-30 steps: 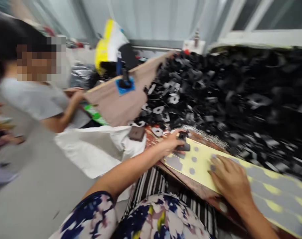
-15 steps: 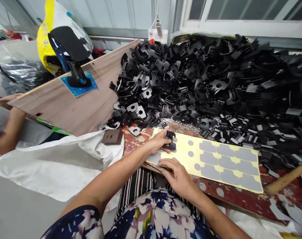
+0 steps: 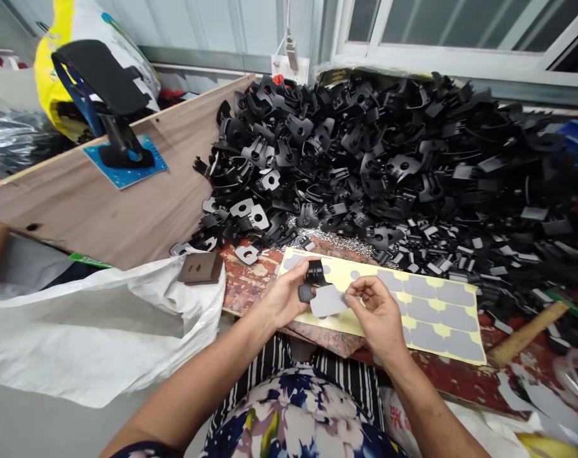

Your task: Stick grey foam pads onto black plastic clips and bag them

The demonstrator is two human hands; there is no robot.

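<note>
My left hand (image 3: 289, 296) is closed round a black plastic part (image 3: 315, 273) with a curved upper piece, held above the yellow backing sheet (image 3: 360, 322). Between finger and thumb, my right hand (image 3: 379, 312) pinches the edge of a grey sticker (image 3: 328, 300). The sticker lies beside the black part, its left end close to it; whether they touch I cannot tell. Rows of grey stickers (image 3: 425, 312) cover the right half of the sheet, which rests on a worn red tabletop (image 3: 250, 280).
A large heap of black plastic parts (image 3: 365, 146) fills the back of the table. At left, a wooden board (image 3: 140, 203) carries a black stand on a blue base (image 3: 138, 166). A brown block (image 3: 200, 268) sits on white cloth (image 3: 102, 324). A wooden handle (image 3: 527, 334) lies at right.
My right hand has lifted a grey sticker and brought it up beside the black part. My left hand has turned that part and lowered slightly. The view has shifted right.
</note>
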